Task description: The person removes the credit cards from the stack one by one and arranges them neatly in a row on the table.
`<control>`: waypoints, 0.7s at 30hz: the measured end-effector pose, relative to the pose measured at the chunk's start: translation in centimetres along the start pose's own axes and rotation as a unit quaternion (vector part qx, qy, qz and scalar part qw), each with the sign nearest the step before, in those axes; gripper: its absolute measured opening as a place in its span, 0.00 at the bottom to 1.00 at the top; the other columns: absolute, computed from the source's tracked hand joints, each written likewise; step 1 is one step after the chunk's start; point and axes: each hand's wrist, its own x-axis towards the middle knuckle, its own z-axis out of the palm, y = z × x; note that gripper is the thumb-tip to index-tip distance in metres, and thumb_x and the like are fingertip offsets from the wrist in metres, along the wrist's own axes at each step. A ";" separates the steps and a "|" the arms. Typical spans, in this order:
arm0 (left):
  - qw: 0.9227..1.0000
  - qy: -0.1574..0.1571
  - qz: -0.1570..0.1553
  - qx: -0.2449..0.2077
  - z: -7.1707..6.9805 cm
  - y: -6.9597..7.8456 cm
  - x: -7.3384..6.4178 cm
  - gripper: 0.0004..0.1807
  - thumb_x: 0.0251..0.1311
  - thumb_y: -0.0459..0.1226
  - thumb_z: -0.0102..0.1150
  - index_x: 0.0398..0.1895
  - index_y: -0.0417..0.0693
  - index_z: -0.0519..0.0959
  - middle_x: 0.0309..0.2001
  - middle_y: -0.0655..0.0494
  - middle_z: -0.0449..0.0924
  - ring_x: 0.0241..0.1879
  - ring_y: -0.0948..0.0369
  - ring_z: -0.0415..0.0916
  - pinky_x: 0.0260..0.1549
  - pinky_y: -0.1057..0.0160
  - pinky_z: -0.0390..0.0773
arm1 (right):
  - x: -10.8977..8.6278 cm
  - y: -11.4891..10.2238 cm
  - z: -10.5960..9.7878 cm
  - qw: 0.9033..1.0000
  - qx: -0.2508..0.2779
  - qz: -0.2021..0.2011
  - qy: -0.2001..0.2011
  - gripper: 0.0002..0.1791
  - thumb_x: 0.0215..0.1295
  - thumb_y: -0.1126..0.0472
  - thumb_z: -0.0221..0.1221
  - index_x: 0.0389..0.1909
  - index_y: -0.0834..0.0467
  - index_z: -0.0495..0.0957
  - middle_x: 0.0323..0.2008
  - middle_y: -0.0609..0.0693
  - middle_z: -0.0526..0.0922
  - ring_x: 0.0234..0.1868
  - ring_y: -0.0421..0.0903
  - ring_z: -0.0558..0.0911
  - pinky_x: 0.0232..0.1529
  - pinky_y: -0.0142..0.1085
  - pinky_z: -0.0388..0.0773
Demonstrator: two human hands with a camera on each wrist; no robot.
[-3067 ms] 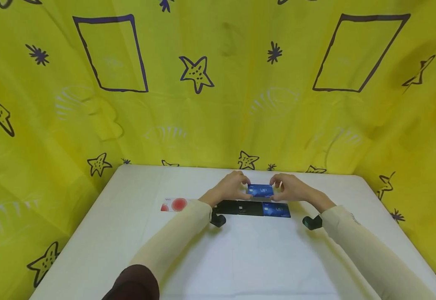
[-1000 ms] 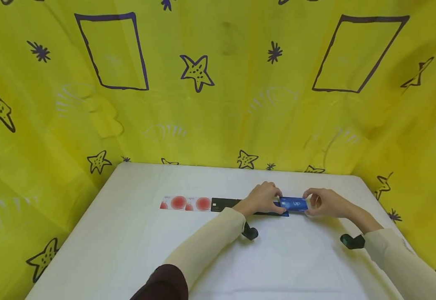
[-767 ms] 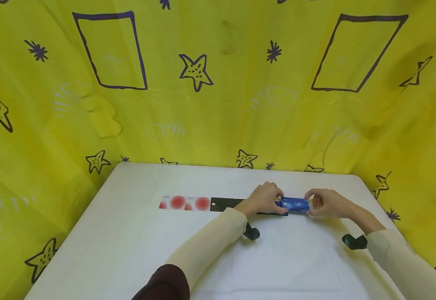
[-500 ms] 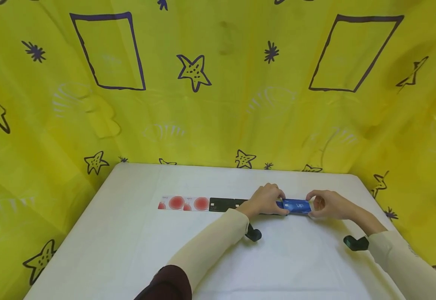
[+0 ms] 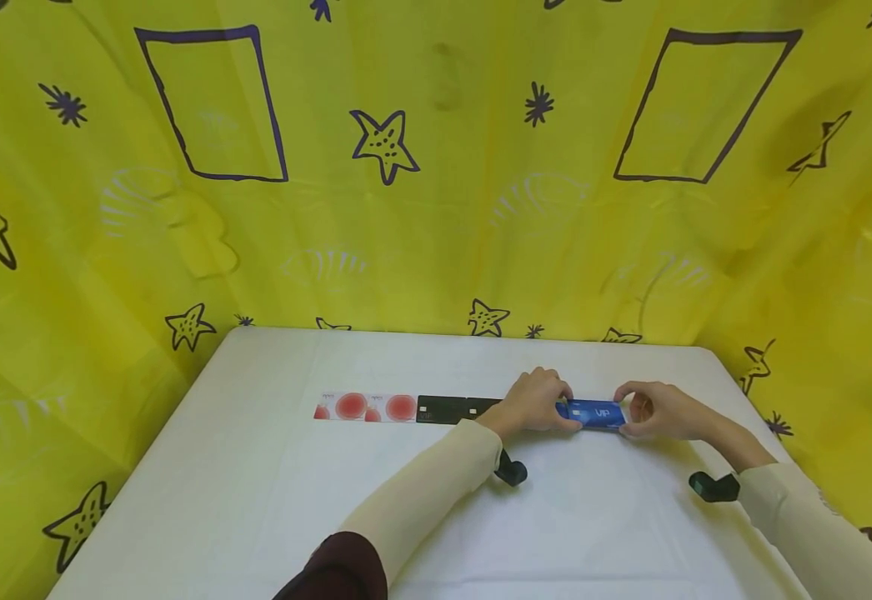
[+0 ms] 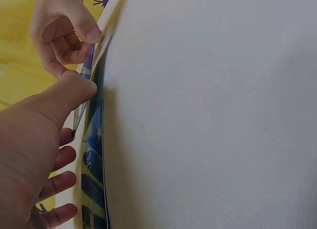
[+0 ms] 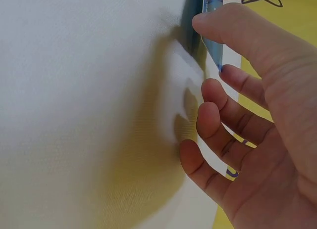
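A blue VIP card [image 5: 596,414] is held flat by both hands at the right end of a row of cards. My left hand [image 5: 533,402] pinches its left end between thumb and fingers. At the opposite end, my right hand [image 5: 664,410] pinches it with thumb and index finger, the other fingers loosely bent in the right wrist view. Another blue card [image 6: 94,137] lies on the table beneath the left hand, mostly hidden in the head view. Further left in the row are two black VIP cards [image 5: 439,409] and two white cards with red circles [image 5: 350,406].
The cards lie on a white table [image 5: 256,483], nearer its far edge. Yellow cloth [image 5: 451,233] printed with stars hangs behind it and along both sides. Dark wrist-worn pieces [image 5: 714,487] stick out below the sleeves.
Both hands have carried the blue card from behind the row to its right end, uncovering the laid cards on the left. Over the last second it has eased slightly right and lower.
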 end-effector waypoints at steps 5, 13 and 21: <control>1.000 0.004 -0.002 0.010 0.2 0.0 0.0 0.26 0.55 0.62 0.70 0.50 0.59 0.88 0.40 0.66 0.79 0.41 0.67 0.69 0.40 0.67 0.68 | 0.1 0.2 0.1 1.000 -0.001 0.002 0.000 0.23 0.59 0.57 0.73 0.51 0.60 0.77 0.27 0.43 0.75 0.29 0.38 0.74 0.32 0.32 0.73; 0.999 0.007 -0.009 0.032 0.2 0.2 -0.2 0.26 0.55 0.63 0.69 0.51 0.61 0.87 0.43 0.66 0.77 0.43 0.65 0.68 0.43 0.66 0.66 | 0.3 0.3 0.3 1.000 -0.002 0.016 -0.005 0.24 0.59 0.57 0.73 0.52 0.60 0.77 0.28 0.44 0.75 0.30 0.40 0.74 0.33 0.32 0.72; 0.999 0.000 -0.021 0.028 0.4 0.2 -0.3 0.26 0.55 0.63 0.68 0.51 0.63 0.87 0.44 0.66 0.77 0.45 0.65 0.66 0.44 0.66 0.66 | 0.4 0.4 0.5 1.000 0.003 0.027 -0.010 0.24 0.59 0.56 0.73 0.53 0.59 0.77 0.29 0.45 0.75 0.31 0.41 0.74 0.33 0.32 0.72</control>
